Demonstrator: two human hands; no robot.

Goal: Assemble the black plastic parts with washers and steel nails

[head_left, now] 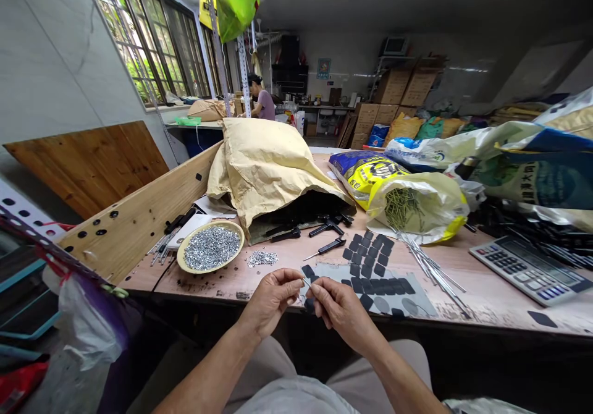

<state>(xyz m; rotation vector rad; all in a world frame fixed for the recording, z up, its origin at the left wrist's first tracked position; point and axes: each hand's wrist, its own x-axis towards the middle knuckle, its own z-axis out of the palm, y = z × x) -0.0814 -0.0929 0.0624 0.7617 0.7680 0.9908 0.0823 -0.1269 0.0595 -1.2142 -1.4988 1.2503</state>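
By the windows (148,43), a co-worker (262,99) sits at a far bench. On the table (222,290), a shallow plate (181,259) is heaped with small zinc parts, a loose pile (262,258) just beside it. The left hand (271,299) and right hand (343,309) are both clenched, pinching a thin steel pin (306,283), with a black pad (309,306) just below. Many more pads (375,281) lie on a grey sheet (419,303); further right lie steel rods (430,272), a yellow sack (417,207) and a calculator (530,270). Cartons (389,102) stand stacked against the far wall.

A plywood workbench (467,293) holds a calculator (530,270), washers (212,248) in a dish (234,256), black pads (368,272).
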